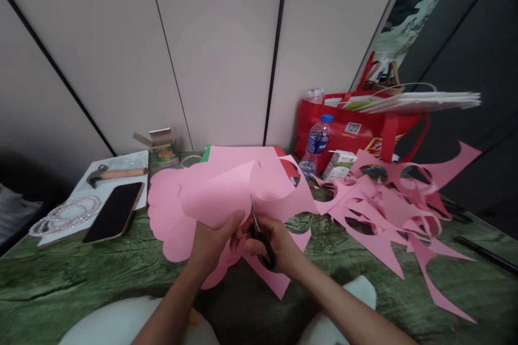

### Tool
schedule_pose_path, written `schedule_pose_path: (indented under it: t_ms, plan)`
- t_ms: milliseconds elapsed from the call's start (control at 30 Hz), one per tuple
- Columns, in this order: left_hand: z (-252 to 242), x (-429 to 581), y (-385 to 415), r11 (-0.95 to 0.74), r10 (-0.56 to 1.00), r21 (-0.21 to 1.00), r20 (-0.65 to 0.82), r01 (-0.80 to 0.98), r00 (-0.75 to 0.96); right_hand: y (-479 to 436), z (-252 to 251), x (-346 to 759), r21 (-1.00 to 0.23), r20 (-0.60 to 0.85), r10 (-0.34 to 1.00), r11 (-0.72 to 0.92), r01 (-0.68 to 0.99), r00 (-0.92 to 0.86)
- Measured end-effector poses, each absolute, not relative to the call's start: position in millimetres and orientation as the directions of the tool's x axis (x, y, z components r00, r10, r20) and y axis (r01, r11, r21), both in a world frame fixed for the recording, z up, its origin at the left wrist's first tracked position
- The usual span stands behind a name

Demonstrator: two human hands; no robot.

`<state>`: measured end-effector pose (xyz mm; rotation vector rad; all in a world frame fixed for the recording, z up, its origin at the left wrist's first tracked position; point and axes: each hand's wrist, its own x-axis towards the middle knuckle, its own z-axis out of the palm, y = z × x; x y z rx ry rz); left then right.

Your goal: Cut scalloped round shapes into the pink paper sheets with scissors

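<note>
My left hand (218, 240) is closed on the lower edge of a pink paper sheet (220, 194), which curls upward in front of me. My right hand (277, 240) has its fingers in the black handles of a pair of scissors (265, 248). The blades point up and away from me, against the sheet's cut edge. Part of the lower blade area is hidden by my fingers and the paper. Left of the sheet lie overlapping pink paper pieces with rounded edges (170, 215). A strip of cut pink paper hangs to the right of the scissors.
Pink paper scraps (388, 210) are heaped at the right. Behind them stand a red bag (340, 129), a water bottle (318, 143) and a small carton (340, 166). At the left lie a phone (115, 213), a hammer (117, 173) and beads (67, 215), with an opened box (164, 150) behind.
</note>
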<state>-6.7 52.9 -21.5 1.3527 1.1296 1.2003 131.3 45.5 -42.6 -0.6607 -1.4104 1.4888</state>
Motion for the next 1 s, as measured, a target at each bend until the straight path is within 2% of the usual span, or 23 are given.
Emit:
schedule_pose_path:
  t_ms: [233, 667, 1000]
  plan:
    - [-19.2, -4.3, 49.3, -0.075, 0.989, 0.995, 0.066, 0.068, 0.131, 46.3, -40.5, 133.8, -0.967, 0.187, 0.924, 0.113, -0.228, -0.332]
    - [-23.3, -5.2, 50.4, -0.049, 0.990, 0.997, 0.041, 0.055, 0.132, 47.6, -45.7, 135.2, -0.967, 0.194, 0.923, 0.122, -0.225, -0.333]
    - [-17.1, -4.5, 48.3, -0.023, 0.992, 0.995, 0.011, 0.101, 0.124, 47.9, -45.1, 135.3, -0.983, 0.130, 0.932, 0.078, -0.164, -0.338]
